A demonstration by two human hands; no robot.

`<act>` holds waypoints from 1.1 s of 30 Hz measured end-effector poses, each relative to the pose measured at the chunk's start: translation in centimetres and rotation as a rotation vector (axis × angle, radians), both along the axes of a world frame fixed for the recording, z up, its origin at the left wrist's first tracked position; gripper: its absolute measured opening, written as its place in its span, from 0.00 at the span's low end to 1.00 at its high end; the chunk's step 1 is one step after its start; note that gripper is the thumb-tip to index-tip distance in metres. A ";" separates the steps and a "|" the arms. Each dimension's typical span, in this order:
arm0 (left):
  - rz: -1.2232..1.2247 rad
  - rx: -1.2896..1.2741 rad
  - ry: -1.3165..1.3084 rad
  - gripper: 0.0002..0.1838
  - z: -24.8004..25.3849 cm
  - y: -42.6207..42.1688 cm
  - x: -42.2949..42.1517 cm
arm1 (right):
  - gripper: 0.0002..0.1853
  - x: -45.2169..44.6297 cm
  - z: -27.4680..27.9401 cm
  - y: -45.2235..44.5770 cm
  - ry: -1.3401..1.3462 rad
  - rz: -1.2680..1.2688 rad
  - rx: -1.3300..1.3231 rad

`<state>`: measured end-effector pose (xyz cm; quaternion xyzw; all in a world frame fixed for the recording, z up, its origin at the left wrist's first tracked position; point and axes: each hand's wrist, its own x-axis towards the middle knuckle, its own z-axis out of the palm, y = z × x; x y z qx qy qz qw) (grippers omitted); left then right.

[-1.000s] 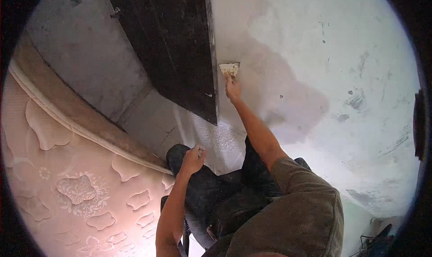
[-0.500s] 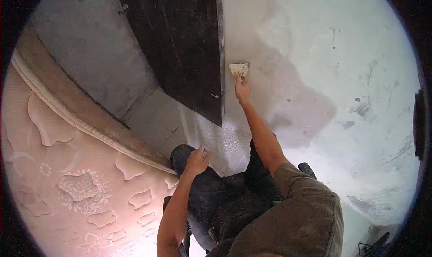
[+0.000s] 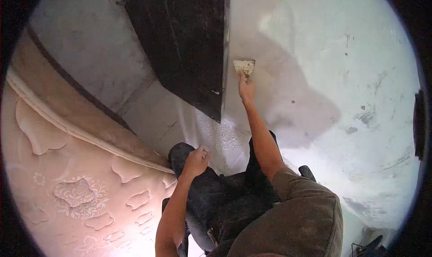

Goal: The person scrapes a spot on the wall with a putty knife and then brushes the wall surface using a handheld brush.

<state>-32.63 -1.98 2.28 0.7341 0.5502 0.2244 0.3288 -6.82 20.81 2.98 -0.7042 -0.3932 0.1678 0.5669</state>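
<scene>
Right hand: While the left arm stays low, the right hand [image 3: 247, 90] reaches forward, its fingers wrapped around the handle of a scraper [image 3: 244, 67].
Scraper: It is up in front of the pale wall [image 3: 378, 54], just beside the edge of the dark door [image 3: 189, 45], blade pointing away from the person; whether the blade touches the wall cannot be told.
Paste: Whitish, lumpy paste [image 3: 243, 65] covers the blade's near face.
Left hand: The left hand [image 3: 196, 161] is over the knee of the dark trousers [image 3: 216, 189], fingers curled in together; whether they pinch anything cannot be told.
Wall: A broad shadow [image 3: 310, 113] falls on it to the right of the forearm, and small dark holes and grey smudges mark the brighter part.
Door: A small handle [image 3: 121, 0] sticks out at its left edge, and its lower corner points towards the person.
Mattress: A pink quilted mattress [image 3: 74, 194] with a brown side fills the left, near the left knee.
Floor: Pale tiles [image 3: 157, 106] show between mattress and door.
</scene>
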 end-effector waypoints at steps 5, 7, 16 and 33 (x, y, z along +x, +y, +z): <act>-0.063 0.099 -0.051 0.12 -1.3 0.4 0.1 | 0.35 -0.3 1.7 -1.3 -0.047 -0.024 0.120; -0.055 0.078 -0.050 0.12 -0.9 0.2 0.1 | 0.34 0.9 -0.2 0.1 -0.080 0.014 0.052; -0.025 -0.008 -0.012 0.10 -0.5 0.0 0.1 | 0.30 1.8 4.5 -1.3 0.021 0.021 0.397; -0.010 0.013 -0.051 0.12 -1.2 0.2 0.1 | 0.34 1.5 1.5 -1.7 -0.047 0.142 0.216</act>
